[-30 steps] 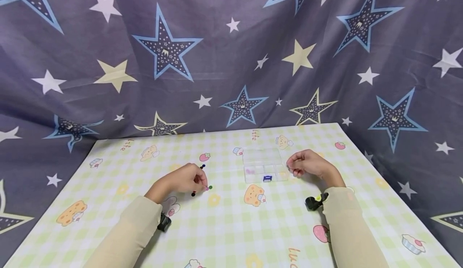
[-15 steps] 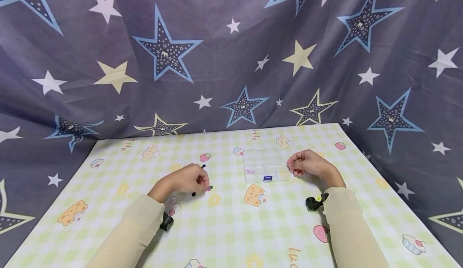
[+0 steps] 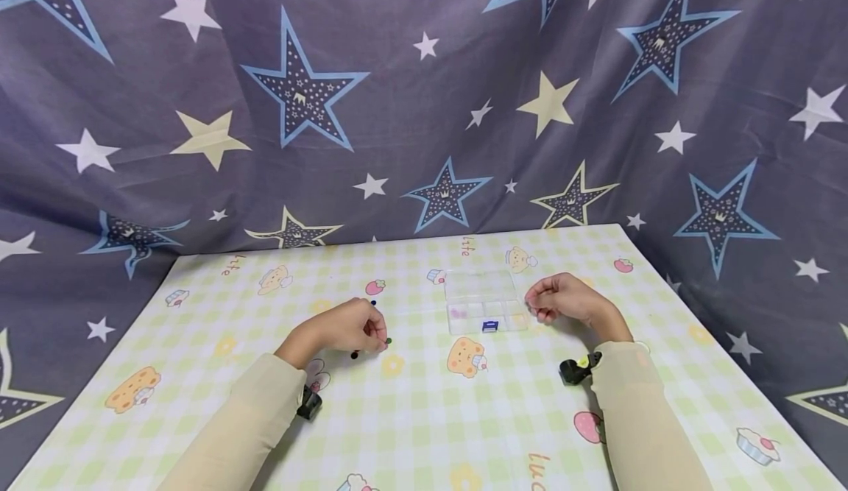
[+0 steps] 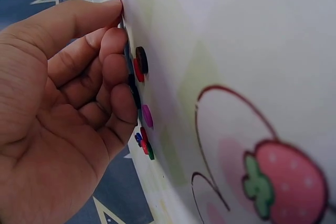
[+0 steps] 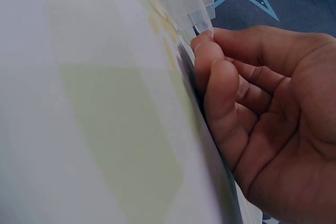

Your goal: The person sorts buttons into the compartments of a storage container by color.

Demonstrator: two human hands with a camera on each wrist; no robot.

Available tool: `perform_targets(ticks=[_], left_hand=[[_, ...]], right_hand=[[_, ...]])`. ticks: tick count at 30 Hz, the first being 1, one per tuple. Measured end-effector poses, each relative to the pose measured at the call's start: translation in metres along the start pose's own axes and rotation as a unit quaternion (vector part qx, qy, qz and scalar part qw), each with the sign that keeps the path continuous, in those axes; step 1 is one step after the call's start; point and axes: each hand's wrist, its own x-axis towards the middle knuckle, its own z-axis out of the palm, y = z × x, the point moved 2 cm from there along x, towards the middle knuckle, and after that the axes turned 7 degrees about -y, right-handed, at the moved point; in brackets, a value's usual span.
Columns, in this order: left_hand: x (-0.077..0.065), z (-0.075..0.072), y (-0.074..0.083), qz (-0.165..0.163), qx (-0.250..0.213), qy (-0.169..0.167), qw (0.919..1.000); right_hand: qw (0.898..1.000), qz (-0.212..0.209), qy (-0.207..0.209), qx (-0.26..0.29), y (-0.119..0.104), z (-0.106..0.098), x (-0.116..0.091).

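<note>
My left hand is low over the table at left, thumb and index fingertips together at the surface; a pink button last seen there is now hidden by them. A green button lies right beside those fingertips. Under and behind the curled fingers, the left wrist view shows a black button, a magenta button and several red, blue and green ones. My right hand pinches the right edge of a clear compartment box, whose lid lies open toward the back. Something pink sits in its left compartment.
A checked cloth with printed cartoons covers the table. A dark star-patterned curtain hangs behind it and at both sides. The box has a small blue tab at its front. Black cameras sit on both wrists.
My left hand has slid slightly to the right; the pink button that showed at its fingertips is now covered. The green button has shifted a little. The right hand and box stay put.
</note>
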Motion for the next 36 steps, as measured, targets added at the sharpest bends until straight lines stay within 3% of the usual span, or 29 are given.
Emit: perform_targets(ticks=[16, 25, 36], left_hand=[[-0.0035, -0.0007, 0.0021, 0.016, 0.017, -0.015, 0.9996], [-0.0027, 0.0006, 0.0031, 0.006, -0.007, -0.018, 0.9998], [-0.0018, 0.0006, 0.0073, 0.005, -0.003, -0.026, 0.9996]], right_hand=[[1.0, 0.005, 0.006, 0.0, 0.0013, 0.0009, 0.0005], [1.0, 0.004, 0.004, 0.0, 0.0031, 0.0015, 0.0015], [1.0, 0.006, 0.003, -0.001, 0.0041, 0.0011, 0.0018]])
